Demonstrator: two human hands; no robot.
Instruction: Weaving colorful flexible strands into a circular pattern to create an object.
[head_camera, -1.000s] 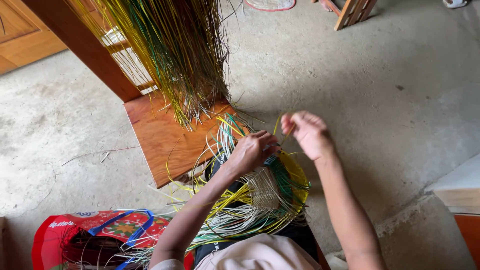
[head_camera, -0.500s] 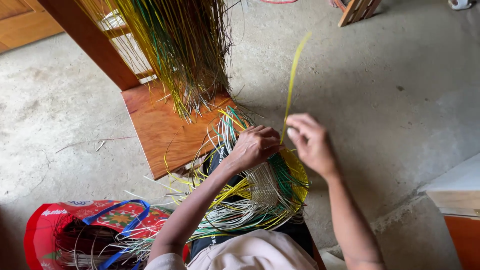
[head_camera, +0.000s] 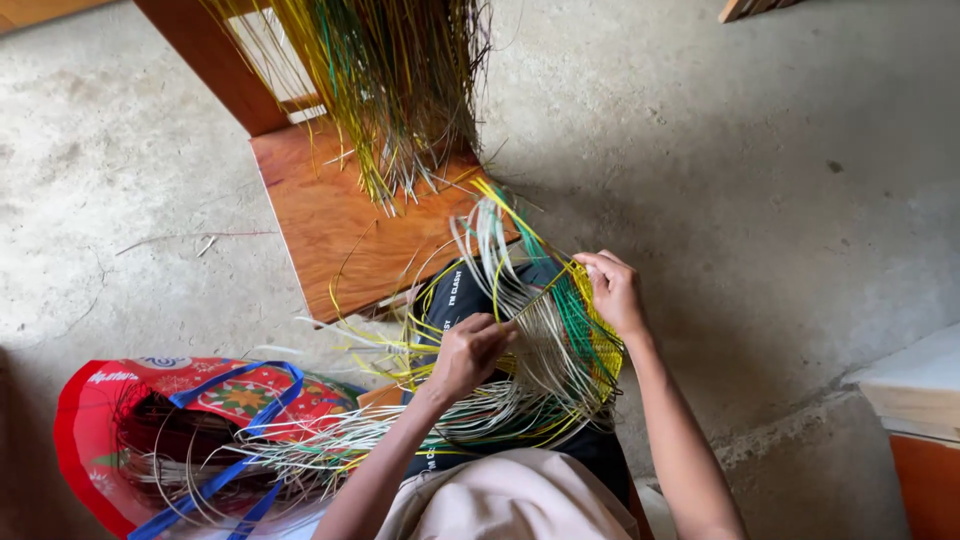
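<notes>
- Left hand (head_camera: 470, 350) closed on pale strands of the woven piece (head_camera: 560, 335), at centre, on the lap.
- Right hand (head_camera: 615, 292) pinches a yellow strip (head_camera: 545, 290) at its 9 o'clock.
- Red bag (head_camera: 160, 420) at 8 o'clock.

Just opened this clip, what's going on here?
A seated person is weaving a piece of coloured strips on their lap. The left hand presses on the pale strands near the middle, and the right hand pinches a strand at the green and yellow edge. Loose strip ends fan out toward a red bag with blue handles on the concrete floor. A bundle of long strips hangs above a wooden board.
</notes>
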